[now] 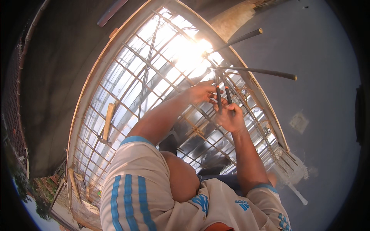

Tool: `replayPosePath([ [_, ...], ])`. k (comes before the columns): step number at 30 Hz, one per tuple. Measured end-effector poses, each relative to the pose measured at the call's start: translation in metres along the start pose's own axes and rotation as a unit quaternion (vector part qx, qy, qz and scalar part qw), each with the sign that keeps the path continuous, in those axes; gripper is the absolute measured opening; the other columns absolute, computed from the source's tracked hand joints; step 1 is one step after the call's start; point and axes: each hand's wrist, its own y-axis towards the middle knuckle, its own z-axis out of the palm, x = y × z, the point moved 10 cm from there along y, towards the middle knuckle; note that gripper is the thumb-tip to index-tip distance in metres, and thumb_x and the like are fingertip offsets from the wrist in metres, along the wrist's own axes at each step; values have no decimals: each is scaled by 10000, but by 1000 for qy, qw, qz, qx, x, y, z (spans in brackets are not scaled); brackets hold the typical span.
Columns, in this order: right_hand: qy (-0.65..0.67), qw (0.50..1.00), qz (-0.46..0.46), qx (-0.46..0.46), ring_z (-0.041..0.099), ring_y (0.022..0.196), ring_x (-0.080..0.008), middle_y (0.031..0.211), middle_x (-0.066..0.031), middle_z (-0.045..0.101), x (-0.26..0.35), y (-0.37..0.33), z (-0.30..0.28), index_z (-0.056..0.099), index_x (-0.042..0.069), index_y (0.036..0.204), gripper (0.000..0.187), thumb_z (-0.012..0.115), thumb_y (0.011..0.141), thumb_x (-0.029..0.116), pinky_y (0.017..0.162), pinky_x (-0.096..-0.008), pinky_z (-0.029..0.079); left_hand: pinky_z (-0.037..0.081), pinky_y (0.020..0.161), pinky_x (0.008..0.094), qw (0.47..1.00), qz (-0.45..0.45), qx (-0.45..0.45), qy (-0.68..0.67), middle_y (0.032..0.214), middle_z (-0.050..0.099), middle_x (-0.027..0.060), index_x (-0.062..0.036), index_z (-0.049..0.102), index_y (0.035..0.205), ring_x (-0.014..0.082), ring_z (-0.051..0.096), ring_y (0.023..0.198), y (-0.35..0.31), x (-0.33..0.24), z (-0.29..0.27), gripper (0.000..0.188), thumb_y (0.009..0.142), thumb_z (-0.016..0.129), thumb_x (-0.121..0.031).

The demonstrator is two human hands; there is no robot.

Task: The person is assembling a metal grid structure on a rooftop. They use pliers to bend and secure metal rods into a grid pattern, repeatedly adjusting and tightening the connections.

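Note:
My right hand (230, 118) is closed around the two black handles with orange marks of a pair of pincers (219, 98). The pincers' jaws point away from me, at a crossing of thin steel bars, where glare blurs the detail. Beside the tool, my left hand (202, 92) has its fingers bent in near the handles and jaws. Whatever those fingers pinch is too small to make out. Below both hands lies a grid of rebar (169, 82) over a shiny, reflective sheet (131, 77).
Two thick bars, one upper (244, 36) and one lower (266, 71), jut past the right edge of the wooden formwork (259, 88). A wooden-handled hammer (108, 121) rests on the grid at left. Rod ends (289, 159) stick out at lower right beside a grey surface (320, 127).

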Motion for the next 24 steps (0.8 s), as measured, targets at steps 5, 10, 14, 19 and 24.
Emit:
replayPosePath([
  [5,-94,995,12,-30,574,613,-180,885,-103,605,6,-6,-7,488,4,1259,527,538,845,326,508,-302,466,542,773,410,999,-25,-25,-40,1109,592,158,-14,503,1213,230,631,927,0,-5,19,318,954,535,-196],
  [10,-587,770,96,-233,671,824,-282,987,-185,638,39,-27,14,481,-65,1210,577,656,820,322,774,-432,548,546,794,419,982,-60,-165,66,1116,587,211,62,464,1188,291,636,963,4,6,7,299,973,494,-144],
  [14,-787,522,96,-314,651,999,-334,1036,-226,634,55,-21,8,471,-84,1208,629,684,809,353,904,-388,510,555,734,445,970,-95,-209,81,1089,589,203,68,469,1157,289,637,928,13,9,12,260,980,466,-121],
  [19,-811,411,92,-405,640,1044,-338,1072,-234,634,65,-14,-18,477,-84,1172,554,647,849,333,893,-402,509,547,735,481,977,-119,-167,59,1104,591,200,63,502,1111,301,641,954,15,5,22,243,983,458,-139],
  [24,-793,460,70,-394,641,1012,-380,1056,-267,640,69,-18,-30,518,-67,1117,542,606,875,410,874,-445,508,500,847,526,978,-130,-123,106,1171,588,176,14,538,1167,340,612,1051,18,5,24,277,982,467,-179],
])
